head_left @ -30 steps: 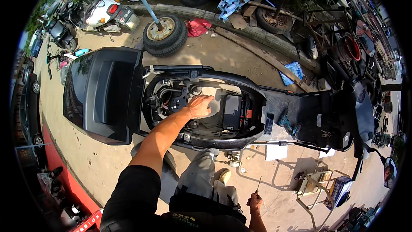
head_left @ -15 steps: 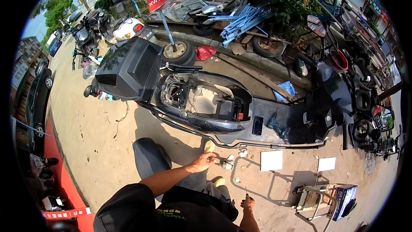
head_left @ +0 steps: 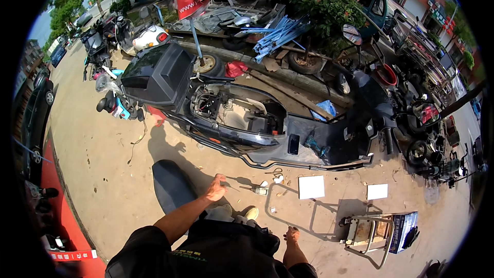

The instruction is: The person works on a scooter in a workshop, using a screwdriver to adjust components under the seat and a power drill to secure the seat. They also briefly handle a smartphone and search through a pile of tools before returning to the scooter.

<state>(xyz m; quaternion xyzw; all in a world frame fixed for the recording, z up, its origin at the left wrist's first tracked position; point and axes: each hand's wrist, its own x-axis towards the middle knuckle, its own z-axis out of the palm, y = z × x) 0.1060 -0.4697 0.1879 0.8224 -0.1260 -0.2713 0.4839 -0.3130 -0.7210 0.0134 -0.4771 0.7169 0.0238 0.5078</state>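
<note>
The left hand (head_left: 215,189) hung just right of the dark seat (head_left: 171,183), the right hand (head_left: 292,234) farther right; whether either's fingers gripped anything, I couldn't tell.

tan ground (head_left: 103,175) carries a black scooter (head_left: 242,142), two white panels (head_left: 311,187) and, apparently, a dark seat (head_left: 171,184).
</note>
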